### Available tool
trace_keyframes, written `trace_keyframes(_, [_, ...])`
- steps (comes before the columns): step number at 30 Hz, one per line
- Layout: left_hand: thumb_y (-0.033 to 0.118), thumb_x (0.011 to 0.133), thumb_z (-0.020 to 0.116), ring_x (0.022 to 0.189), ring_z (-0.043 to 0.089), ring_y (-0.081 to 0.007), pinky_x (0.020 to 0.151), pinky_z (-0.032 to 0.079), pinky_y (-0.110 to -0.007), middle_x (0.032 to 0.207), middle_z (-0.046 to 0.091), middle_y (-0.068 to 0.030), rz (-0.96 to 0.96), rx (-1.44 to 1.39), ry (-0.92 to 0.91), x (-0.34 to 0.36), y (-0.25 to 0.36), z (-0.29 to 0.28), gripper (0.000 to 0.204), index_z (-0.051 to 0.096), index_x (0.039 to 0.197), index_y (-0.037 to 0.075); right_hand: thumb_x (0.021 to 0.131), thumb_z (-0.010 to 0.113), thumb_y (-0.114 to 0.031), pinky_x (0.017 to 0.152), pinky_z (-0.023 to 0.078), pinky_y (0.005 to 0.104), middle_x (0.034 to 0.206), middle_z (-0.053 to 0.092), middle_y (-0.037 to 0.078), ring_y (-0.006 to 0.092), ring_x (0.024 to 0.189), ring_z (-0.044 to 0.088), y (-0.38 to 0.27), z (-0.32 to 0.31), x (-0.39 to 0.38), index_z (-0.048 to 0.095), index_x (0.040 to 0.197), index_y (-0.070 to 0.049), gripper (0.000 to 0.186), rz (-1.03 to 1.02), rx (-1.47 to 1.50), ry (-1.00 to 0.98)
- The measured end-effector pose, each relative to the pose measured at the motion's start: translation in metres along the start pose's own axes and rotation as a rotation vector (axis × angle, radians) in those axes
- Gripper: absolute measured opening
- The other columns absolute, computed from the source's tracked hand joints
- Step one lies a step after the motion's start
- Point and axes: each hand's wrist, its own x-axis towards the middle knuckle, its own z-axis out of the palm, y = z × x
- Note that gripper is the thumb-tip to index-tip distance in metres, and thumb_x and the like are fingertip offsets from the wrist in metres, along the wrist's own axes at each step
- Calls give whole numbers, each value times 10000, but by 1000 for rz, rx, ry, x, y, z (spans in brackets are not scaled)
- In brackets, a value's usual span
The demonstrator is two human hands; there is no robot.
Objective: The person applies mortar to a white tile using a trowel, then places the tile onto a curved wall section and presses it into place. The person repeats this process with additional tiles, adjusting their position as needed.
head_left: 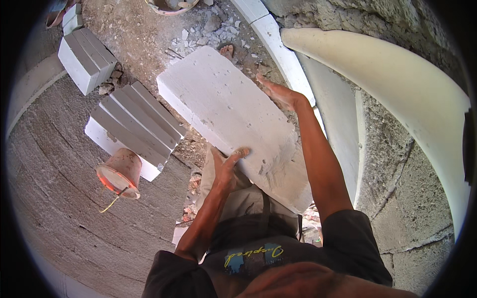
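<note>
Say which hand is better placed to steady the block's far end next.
Probably the right hand: it reaches farther forward, along the block's right side, while the left hand sits farther back.

The ground (128,47) is brown, bumpy dirt. One row of pale blocks (88,57) stands on it, with another row (133,124) closer in. Little white broken bits (226,36) lie scattered near a bare foot (227,51).

Head-worn fisheye, facing down, near, rim too dark to tell
</note>
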Motion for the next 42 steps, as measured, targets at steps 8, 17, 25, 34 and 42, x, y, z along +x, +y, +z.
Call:
trace_keyframes(8, [170, 756, 871, 1361, 473, -357, 1167, 384, -452, 1478, 413, -266, -142, -29, -17, 33, 56, -45, 1232, -19, 1564, -98, 857, 560, -822, 1208, 333, 506, 1568, 456, 239, 353, 1482, 403, -150, 37, 178, 505, 1517, -32, 1031, -39, -171, -3])
trace_keyframes(17, [207, 750, 855, 1292, 514, -337, 1141, 364, -445, 1361, 518, -216, -46, -91, 239, 46, 106, -62, 972, 257, 1482, -19, 958, 704, -100, 1033, 495, 303, 1313, 710, 103, 197, 1151, 667, -210, 129, 249, 720, 1293, -58, 338, -730, 53, -46])
trace_keyframes(25, [239, 740, 877, 1262, 519, -323, 1084, 390, -508, 1376, 497, -195, -34, -71, 330, 100, 146, -57, 927, 313, 1430, -17, 923, 746, -180, 1018, 474, 404, 1134, 724, 124, 299, 1085, 658, -101, 86, 57, 733, 1162, -98, 253, -403, -447, 763])
trace_keyframes(34, [182, 754, 885, 1267, 518, -302, 1099, 396, -481, 1400, 456, -212, 117, 12, 191, 111, 168, 8, 965, 246, 1436, -62, 959, 655, -477, 917, 606, 489, 1430, 560, 195, 377, 1230, 628, 63, 133, -127, 418, 1512, -35, 746, 109, 835, 1101])
trace_keyframes(42, [153, 758, 896, 1353, 459, -321, 1147, 386, -383, 1510, 324, -317, 148, 236, -82, 135, 179, 98, 1350, -174, 1510, -179, 1006, 497, -499, 791, 618, 403, 1290, 676, 111, 253, 1098, 707, 87, 122, -79, 489, 1460, -80, 618, -387, 1303, 1018])
